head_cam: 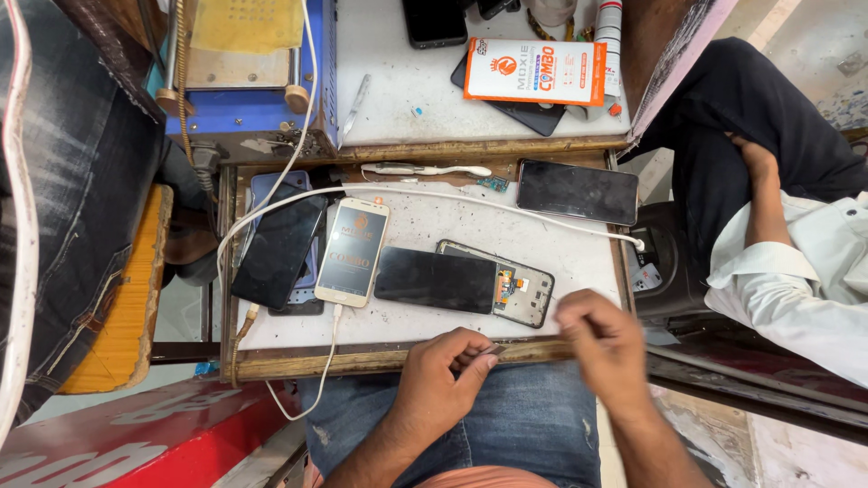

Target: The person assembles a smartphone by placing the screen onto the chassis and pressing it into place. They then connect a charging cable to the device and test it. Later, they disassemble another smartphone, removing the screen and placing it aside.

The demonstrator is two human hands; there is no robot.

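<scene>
L hand (440, 372) sits at 6 o'clock, just below the front edge of the desk (579, 258), over the person's jeans (524, 416). Its fingers (477, 354) are pinched on a small thin strip (493, 349), thumb vs. forefinger; the strip's free end pokes out toward 3 o'clock. R hand (604, 339) is at 5 o'clock, just beside the L, fingers curled in and pinched near the strip's end. Can't tell if R really grips the strip or only touches it, too small.

Just above both hands, at desk center, lies an opened phone (520, 291), back off, insides showing, w/ a dark screen panel (434, 280) lying partly over its 9 o'clock end. Next toward 9 o'clock: white phone (353, 251), face up, screen lit, white cable (327, 352) plugged in its bottom end and hanging off the desk front. Further toward 9: black phone (278, 248) tilted, resting on a blue case (271, 185). At 2 o'clock a dark phone (579, 192) lies flat, well apart from the hands; a second white cable (434, 194) runs across the desk between it and the others.

At 12 o'clock, upper shelf: orange-white box (533, 70), another black phone (434, 23). At 11: blue machine (249, 72). At 3 o'clock another person sits, white sleeve (787, 280), dark trousers.
</scene>
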